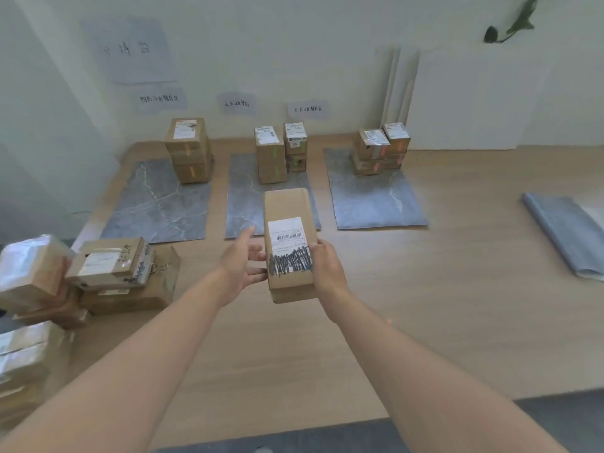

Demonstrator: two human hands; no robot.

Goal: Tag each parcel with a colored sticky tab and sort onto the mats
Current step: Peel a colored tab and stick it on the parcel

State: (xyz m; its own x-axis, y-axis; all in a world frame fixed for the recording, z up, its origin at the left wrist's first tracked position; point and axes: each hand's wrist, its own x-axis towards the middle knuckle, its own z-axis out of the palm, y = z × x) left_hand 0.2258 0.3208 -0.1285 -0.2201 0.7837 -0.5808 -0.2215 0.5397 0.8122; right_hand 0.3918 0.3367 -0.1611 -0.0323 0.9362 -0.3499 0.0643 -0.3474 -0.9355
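Note:
A long brown cardboard parcel (pixel 287 223) with a white barcode label and a scribbled-over patch is held in the air above the wooden table. My right hand (pixel 327 269) grips its right side near the bottom. My left hand (pixel 243 259) is at its left side with fingers spread, touching or almost touching the box. Three grey marble-pattern mats lie ahead: the left mat (pixel 153 207) holds a stack with orange tabs (pixel 189 150), the middle mat (pixel 242 204) has boxes with green tabs (pixel 271 155), the right mat (pixel 376 201) has boxes with pink tabs (pixel 379 152).
A pile of untagged cardboard parcels (pixel 114 273) sits at the left of the table, with more wrapped ones (pixel 26 322) nearer the edge. A folded grey sheet (pixel 568 233) lies at the right. Paper signs (pixel 160 99) hang on the wall behind the mats.

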